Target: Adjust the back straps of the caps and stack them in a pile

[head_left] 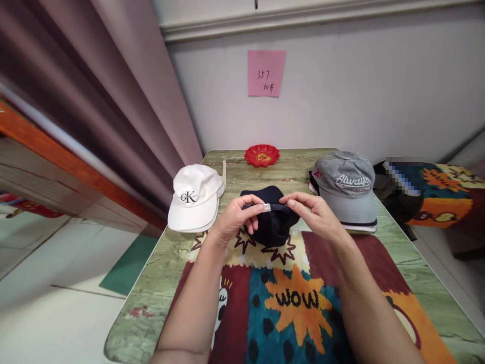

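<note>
A dark navy cap (pixel 276 227) is held over the middle of the table, its brim pointing away from me. My left hand (pixel 240 215) pinches the cap's edge beside a small white label (pixel 267 208). On the opposite side, my right hand (pixel 310 210) pinches the same edge between thumb and fingers. White caps (pixel 197 197), the top one bearing black letters, lie stacked to the left. To the right stands a stack with a grey "Always" cap (pixel 345 187) on top.
A red scalloped dish (pixel 261 155) sits at the back of the green wood-pattern table (pixel 142 303). A colourful cloth (pixel 299 303) covers the table's front middle. Behind is a wall with a pink note (pixel 266 73); a curtain (pixel 113 65) hangs at the left.
</note>
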